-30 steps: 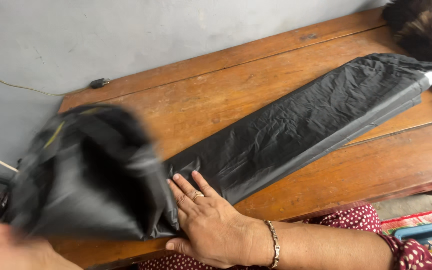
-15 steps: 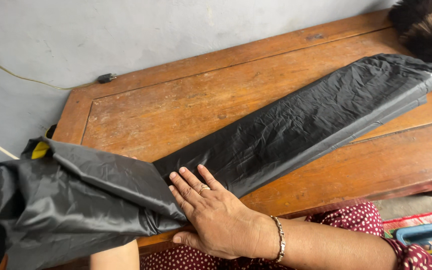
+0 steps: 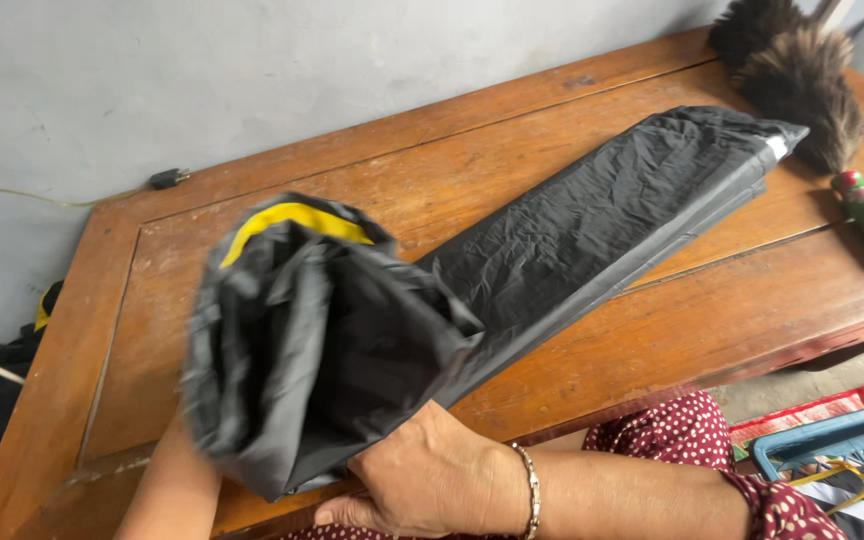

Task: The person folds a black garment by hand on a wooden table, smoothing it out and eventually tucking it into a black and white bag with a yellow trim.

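Wooden table [image 3: 252, 260] carries our long black folded raincoat [image 3: 592, 215], its bunched near end off the table's front edge, right hand [image 3: 422, 485] clamped beneath, left hand hidden so grip unknown; looks light, limp, slippery—grab folds.

A wooden bench [image 3: 652, 330] stands against a grey wall [image 3: 252, 80]. At two o'clock lies a feather duster [image 3: 802, 70] (patterned handle); a black plug [image 3: 165, 179] at ten o'clock.
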